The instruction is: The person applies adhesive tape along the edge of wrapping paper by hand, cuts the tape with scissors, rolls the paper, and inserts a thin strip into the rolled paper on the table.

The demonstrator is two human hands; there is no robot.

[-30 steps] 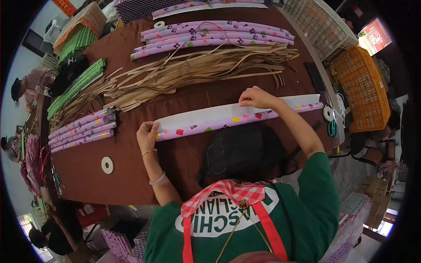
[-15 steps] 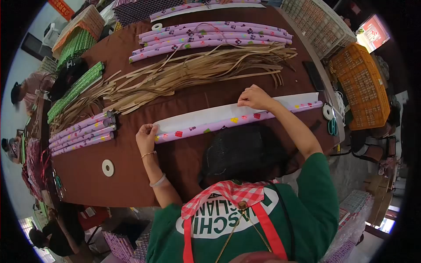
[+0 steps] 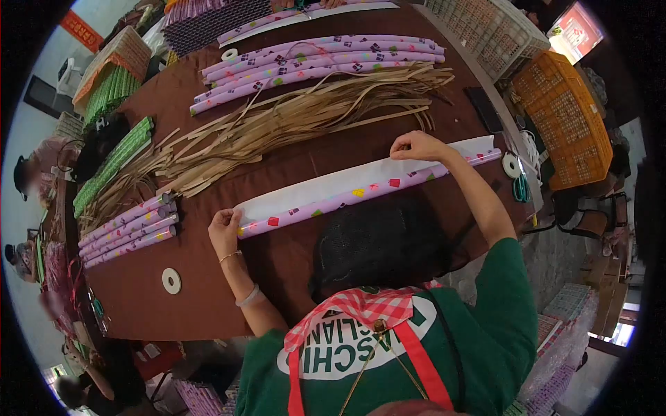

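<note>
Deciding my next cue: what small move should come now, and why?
Probably roll the purple roll onto its white flap, which lies unrolled along the far side, left hand at its left end, right hand nearer the other.

Single head cam, fisheye-wide. Looks forward and steeply down on the table (image 3: pixel 215 298), close in.
</note>
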